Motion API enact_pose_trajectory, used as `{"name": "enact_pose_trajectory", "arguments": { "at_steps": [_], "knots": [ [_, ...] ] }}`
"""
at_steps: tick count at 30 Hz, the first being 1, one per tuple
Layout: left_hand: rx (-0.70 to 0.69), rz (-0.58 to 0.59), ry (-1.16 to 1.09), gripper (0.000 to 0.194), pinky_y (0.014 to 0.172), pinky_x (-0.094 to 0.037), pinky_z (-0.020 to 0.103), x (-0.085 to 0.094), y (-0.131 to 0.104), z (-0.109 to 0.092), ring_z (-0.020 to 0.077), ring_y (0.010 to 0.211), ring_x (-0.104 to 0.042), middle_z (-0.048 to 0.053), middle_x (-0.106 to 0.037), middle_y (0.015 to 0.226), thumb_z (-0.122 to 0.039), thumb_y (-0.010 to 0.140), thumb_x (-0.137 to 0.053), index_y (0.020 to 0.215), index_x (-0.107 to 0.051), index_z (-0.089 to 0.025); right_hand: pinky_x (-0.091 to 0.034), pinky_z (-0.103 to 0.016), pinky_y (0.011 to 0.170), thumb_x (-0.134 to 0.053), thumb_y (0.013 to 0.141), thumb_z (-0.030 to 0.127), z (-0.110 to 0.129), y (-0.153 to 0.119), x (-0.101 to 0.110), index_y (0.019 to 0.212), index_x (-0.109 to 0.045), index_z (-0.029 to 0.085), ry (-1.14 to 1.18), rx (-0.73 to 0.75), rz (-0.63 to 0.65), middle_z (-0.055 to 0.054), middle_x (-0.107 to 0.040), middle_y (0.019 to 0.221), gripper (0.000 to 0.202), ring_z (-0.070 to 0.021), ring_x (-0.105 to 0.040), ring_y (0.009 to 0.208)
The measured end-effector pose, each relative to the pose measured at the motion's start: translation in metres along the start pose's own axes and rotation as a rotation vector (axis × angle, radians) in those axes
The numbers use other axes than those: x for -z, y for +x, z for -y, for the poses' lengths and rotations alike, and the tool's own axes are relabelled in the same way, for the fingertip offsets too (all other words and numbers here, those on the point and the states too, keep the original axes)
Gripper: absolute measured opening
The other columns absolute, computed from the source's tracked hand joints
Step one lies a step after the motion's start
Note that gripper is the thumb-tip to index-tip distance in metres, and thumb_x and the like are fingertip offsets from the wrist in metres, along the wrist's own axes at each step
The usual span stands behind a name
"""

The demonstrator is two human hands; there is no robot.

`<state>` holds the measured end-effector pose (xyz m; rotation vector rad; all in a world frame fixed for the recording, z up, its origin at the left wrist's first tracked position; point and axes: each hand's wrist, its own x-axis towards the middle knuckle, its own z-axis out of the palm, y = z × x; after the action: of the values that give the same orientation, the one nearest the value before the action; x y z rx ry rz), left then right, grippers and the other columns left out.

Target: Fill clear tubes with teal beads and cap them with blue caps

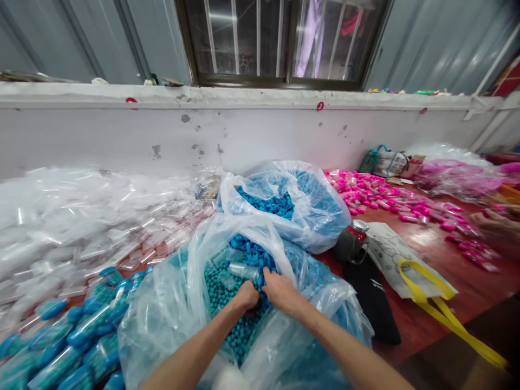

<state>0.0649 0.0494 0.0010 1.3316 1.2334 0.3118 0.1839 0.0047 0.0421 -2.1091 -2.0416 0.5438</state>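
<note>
My left hand [247, 297] is closed in a fist over teal beads [219, 290] in an open clear plastic bag [162, 309]. What it holds, if anything, is hidden. My right hand [280, 291] is just beside it, fingers curled at the edge of a heap of small blue plastic pieces [247, 250]. Its fingertips are partly hidden, and I cannot make out anything between them. Just beyond both hands, a clear plastic tube [242, 270] lies on its side on the beads.
Filled tubes with blue ends [87, 327] lie at left, before a pile of clear tubes [162, 222]. Behind stands another bag of blue pieces [309, 211]. To the right are a jar [352, 241], a tote bag [402, 260], pink tubes [385, 195] and another person's hand [498, 219].
</note>
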Motion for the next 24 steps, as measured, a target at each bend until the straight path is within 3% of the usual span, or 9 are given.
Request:
{"name": "enact_pose_trajectory", "arguments": {
  "at_steps": [2,6,11,16,20,24],
  "knots": [
    [0.038,0.023,-0.095,0.004,0.039,-0.035,0.023,-0.002,0.001,0.003,0.0100,0.032,-0.038,-0.008,-0.042,0.038,-0.015,0.068,-0.054,0.072,-0.053,-0.017,-0.039,-0.030,0.072,-0.044,0.081,0.018,-0.001,0.002,-0.006,0.109,-0.050,0.013,0.033,0.020,-0.013,-0.015,-0.062,0.100,0.028,-0.0229,-0.059,0.092],
    [0.107,0.133,-0.296,0.024,0.041,-0.038,0.021,0.012,-0.014,0.009,0.0109,0.038,-0.049,-0.004,-0.053,0.053,-0.033,0.073,-0.056,0.088,-0.047,-0.017,-0.038,-0.024,0.074,-0.040,0.082,0.018,-0.009,0.008,-0.005,0.099,-0.055,0.017,0.084,0.088,0.024,-0.007,-0.064,0.095,0.022,-0.0173,-0.058,0.092],
    [0.086,0.168,-0.503,0.034,0.050,-0.042,0.022,0.031,-0.037,0.011,0.0109,0.052,-0.058,-0.002,-0.059,0.070,-0.039,0.069,-0.062,0.091,-0.045,-0.018,-0.036,-0.024,0.065,-0.046,0.077,0.018,-0.011,0.009,-0.002,0.110,-0.049,0.015,0.079,0.048,0.053,-0.007,-0.065,0.090,0.034,-0.0179,-0.059,0.082],
    [0.047,0.146,-0.694,0.039,0.053,-0.039,0.022,0.038,-0.052,0.011,0.0111,0.058,-0.056,-0.003,-0.058,0.067,-0.034,0.059,-0.072,0.086,-0.048,-0.018,-0.036,-0.026,0.070,-0.046,0.077,0.020,0.000,0.002,-0.002,0.103,-0.053,0.019,0.081,0.095,0.016,-0.007,-0.064,0.091,0.027,-0.0196,-0.058,0.087],
    [-0.008,0.107,-0.681,0.041,0.053,-0.036,0.021,0.040,-0.062,0.012,0.0095,0.058,-0.054,-0.004,-0.057,0.066,-0.038,0.056,-0.073,0.083,-0.050,-0.017,-0.039,-0.024,0.065,-0.050,0.069,0.020,0.005,0.004,0.001,0.089,-0.054,0.020,0.557,0.192,0.009,0.002,-0.056,0.071,0.020,-0.0140,-0.055,0.069],
    [-0.056,0.001,-0.642,0.046,0.054,-0.037,0.020,0.041,-0.069,0.015,0.0098,0.058,-0.055,-0.003,-0.059,0.066,-0.044,0.054,-0.072,0.080,-0.047,-0.016,-0.045,-0.026,0.052,-0.056,0.064,0.033,0.010,0.008,-0.001,0.081,-0.046,0.020,1.147,-0.006,0.164,0.007,-0.046,0.061,0.024,-0.0125,-0.053,0.056]
  ]
}}
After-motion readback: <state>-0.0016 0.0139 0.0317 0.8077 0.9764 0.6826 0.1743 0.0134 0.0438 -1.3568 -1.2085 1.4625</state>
